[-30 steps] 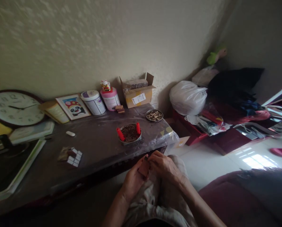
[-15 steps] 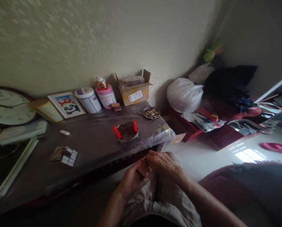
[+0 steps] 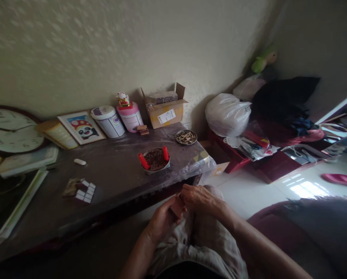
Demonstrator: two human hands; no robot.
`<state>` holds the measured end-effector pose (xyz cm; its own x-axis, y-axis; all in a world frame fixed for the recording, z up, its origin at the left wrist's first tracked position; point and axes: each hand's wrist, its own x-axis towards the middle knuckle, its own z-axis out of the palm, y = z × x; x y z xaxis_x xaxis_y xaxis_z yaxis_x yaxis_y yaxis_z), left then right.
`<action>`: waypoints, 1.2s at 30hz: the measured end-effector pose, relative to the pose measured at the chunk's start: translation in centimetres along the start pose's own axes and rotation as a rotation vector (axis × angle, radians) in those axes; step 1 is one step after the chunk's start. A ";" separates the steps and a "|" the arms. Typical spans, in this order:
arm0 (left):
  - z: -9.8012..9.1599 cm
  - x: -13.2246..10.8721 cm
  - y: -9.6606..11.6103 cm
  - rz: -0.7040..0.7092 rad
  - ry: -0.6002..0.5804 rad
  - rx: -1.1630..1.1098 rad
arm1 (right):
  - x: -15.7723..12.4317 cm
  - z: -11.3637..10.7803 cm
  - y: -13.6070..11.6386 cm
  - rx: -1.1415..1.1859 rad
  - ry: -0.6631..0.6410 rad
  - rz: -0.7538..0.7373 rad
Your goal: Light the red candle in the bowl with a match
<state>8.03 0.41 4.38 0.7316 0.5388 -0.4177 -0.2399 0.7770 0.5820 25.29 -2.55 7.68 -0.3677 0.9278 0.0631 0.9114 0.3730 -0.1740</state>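
My left hand is closed around a small reddish-brown matchbox, held low over my lap. At the box's upper end, the fingers of my right hand are pinched together; what lies between them is hidden. Beyond my hands, on the table, sits a round tin of dark brown bits with two red plastic pieces on its rim. A round metal dish farther back holds many thin pale sticks that look like matches. Two or so similar small boxes lie stacked by a pink-lidded can.
The dark table has a plastic-covered right end. Along the wall stand a clock, a framed panda picture, cans and an open carton. White-sided small boxes lie at left. Bags and boxes fill the floor at right.
Almost nothing differs. The view has shifted slightly; both hands keep the same hold at the matchbox, which is tilted a little differently.
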 end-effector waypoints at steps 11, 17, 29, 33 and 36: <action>-0.3 0.2 0.1 -0.008 0.007 0.019 | 0.4 -0.2 -0.3 -0.011 -0.048 0.072; -0.4 0.1 -0.3 0.009 -0.003 0.025 | 0.4 0.4 0.0 0.079 -0.044 0.094; 0.0 -0.4 0.8 0.115 0.084 0.006 | 0.2 -2.5 1.3 0.550 0.078 0.318; 0.6 -0.7 1.4 0.144 0.113 -0.021 | 0.0 -2.0 1.6 0.683 0.168 0.365; 0.7 -0.7 1.5 0.183 0.101 -0.067 | -0.1 -1.5 1.1 0.725 0.222 0.393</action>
<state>7.61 0.92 6.06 0.6051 0.6999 -0.3795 -0.4070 0.6816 0.6081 26.66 -2.19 8.98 0.0644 0.9969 0.0446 0.5932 -0.0024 -0.8051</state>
